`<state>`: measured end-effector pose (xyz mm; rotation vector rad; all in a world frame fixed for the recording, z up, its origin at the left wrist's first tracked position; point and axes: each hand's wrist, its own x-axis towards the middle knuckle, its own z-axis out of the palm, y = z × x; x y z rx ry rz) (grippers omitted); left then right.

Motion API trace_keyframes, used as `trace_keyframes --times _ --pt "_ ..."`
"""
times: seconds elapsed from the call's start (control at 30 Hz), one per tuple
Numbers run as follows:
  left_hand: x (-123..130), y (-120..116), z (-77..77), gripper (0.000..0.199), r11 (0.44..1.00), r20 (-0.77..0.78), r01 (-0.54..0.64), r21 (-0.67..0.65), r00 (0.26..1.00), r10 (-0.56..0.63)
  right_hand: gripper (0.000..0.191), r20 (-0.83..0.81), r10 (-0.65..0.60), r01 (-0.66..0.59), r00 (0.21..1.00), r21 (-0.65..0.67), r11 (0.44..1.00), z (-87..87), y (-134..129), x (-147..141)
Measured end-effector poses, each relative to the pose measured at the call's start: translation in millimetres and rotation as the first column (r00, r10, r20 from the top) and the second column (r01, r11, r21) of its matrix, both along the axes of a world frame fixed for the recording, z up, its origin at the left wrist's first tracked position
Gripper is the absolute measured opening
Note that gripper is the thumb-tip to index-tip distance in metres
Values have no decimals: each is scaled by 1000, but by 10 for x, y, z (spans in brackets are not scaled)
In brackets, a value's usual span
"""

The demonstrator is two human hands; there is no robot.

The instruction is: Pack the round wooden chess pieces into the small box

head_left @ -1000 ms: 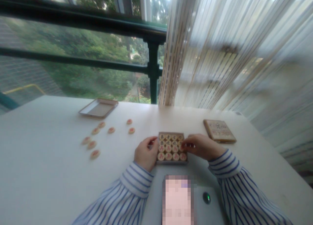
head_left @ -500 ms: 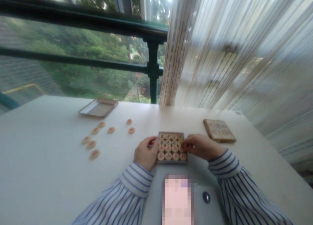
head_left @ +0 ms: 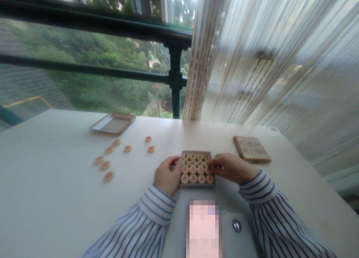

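Observation:
A shallow box (head_left: pixel 197 185) lies on the white table, filled with rows of round Chinese chess pieces, black-marked at the far side and red-marked nearer. My left hand (head_left: pixel 169 175) holds the box's left side, thumb along the edge and fingers curled. At the right side, the pinched fingertips of my right hand (head_left: pixel 228 168) are on a Chinese chess piece (head_left: pixel 206 169) in the second row from the front, covering most of it. Several red-marked loose pieces (head_left: pixel 109 176) lie scattered on the table, left of my left hand.
An open tray-like lid (head_left: pixel 113 124) lies at the far left of the table (head_left: pixel 56 198). A closed printed box (head_left: pixel 251 149) is at the right. A blurred-out upright shape (head_left: pixel 203 228) and a dark shiny oval (head_left: pixel 237 225) are close to me. Railing and curtain (head_left: pixel 238 63) stand behind.

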<state>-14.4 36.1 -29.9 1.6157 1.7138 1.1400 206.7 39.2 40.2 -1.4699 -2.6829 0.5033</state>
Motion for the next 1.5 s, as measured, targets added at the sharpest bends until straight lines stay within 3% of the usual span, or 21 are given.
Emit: trace_keyframes --times 0.7,1.03,1.5 --pt "-3 -1 -3 32 1000 -4 -7 3 1000 7 26 -17 -8 8 1000 21 1000 24 0 38" --pt "-6 -9 -2 32 1000 14 -18 23 1000 17 25 -52 -132 139 990 187 972 53 0 23" --pt "22 -18 57 29 999 104 -22 24 994 19 25 -14 -151 150 988 241 959 50 -33 -10"
